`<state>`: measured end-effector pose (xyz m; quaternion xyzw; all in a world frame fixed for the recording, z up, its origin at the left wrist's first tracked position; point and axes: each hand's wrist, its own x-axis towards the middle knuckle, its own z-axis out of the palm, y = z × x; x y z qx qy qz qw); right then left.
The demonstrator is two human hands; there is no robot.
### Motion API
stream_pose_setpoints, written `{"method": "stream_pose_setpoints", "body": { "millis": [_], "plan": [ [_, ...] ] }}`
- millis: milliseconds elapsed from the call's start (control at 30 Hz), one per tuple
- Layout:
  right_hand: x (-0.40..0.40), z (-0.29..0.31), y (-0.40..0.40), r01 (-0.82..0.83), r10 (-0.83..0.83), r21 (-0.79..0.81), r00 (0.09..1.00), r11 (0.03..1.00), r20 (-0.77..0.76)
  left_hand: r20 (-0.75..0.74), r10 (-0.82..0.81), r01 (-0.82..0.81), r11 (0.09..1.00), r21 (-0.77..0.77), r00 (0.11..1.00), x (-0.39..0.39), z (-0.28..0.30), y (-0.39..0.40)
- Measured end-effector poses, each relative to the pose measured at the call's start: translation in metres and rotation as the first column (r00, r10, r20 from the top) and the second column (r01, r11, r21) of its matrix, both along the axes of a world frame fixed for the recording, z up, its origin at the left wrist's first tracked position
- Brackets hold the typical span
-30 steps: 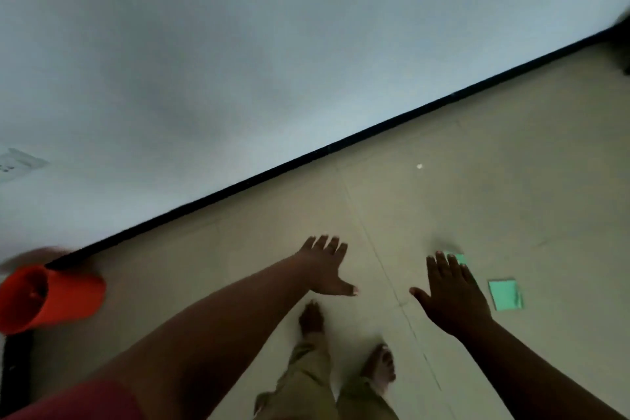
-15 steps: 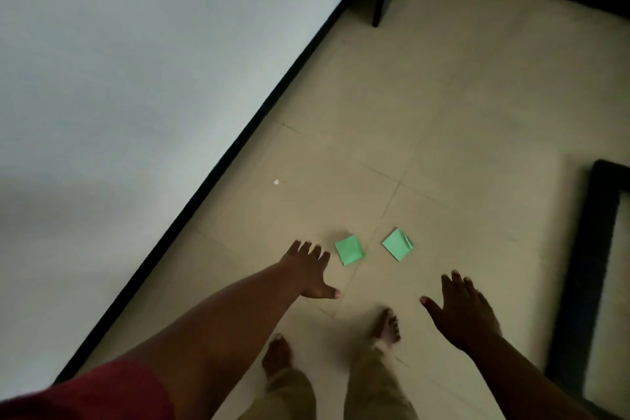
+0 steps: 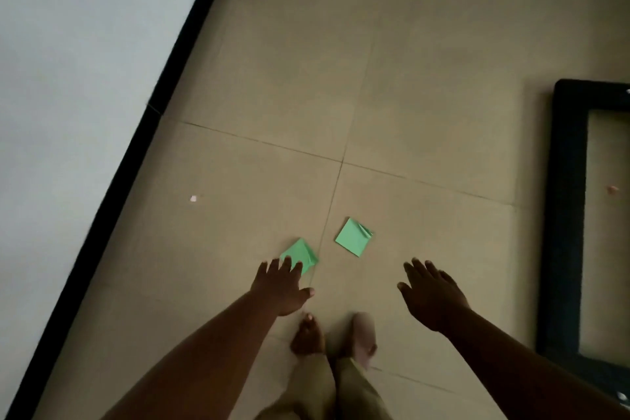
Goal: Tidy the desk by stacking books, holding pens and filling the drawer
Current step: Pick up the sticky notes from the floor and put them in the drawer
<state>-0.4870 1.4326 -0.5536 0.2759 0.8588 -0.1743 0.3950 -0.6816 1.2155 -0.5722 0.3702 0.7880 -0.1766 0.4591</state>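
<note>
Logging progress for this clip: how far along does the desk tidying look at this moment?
Nothing looks done: no desk, books, pens or drawer are in view, only tiled floor. In hand: the left hand reaches with straight fingers over one green paper, touching or not I cannot tell; the right hand is open and holds nothing. Left: both papers, the second green paper untouched, and apparently all the desk work.
</note>
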Motion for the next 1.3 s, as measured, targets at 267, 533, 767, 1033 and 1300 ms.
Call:
{"method": "stream_pose_setpoints", "body": {
  "millis": [267,533,767,1033,1300],
  "plan": [
    [-0.048,-0.142,0.029,0.003,-0.004,0.079,1.000,0.997,0.013,-0.081,0.142,-0.137,0.989,0.060,0.987,-0.027,-0.137,0.024],
    [-0.085,-0.252,0.021,-0.101,0.102,0.067,0.995,0.993,-0.008,-0.001,0.117,-0.117,0.993,0.001,0.993,-0.024,-0.241,0.002],
    [-0.106,-0.305,0.019,0.067,-0.061,0.096,0.996,0.993,-0.062,-0.038,0.325,-0.325,0.945,0.023,0.945,-0.021,-0.288,0.002],
    [-0.114,-0.344,0.014,0.131,-0.124,0.107,0.989,0.986,-0.077,-0.194,0.382,-0.372,0.924,0.089,0.903,-0.003,-0.326,0.007],
    [-0.112,-0.338,0.029,0.248,-0.247,0.115,0.969,0.962,-0.027,-0.271,0.343,-0.341,0.938,0.058,0.899,-0.015,-0.328,0.017]
  ]
}}
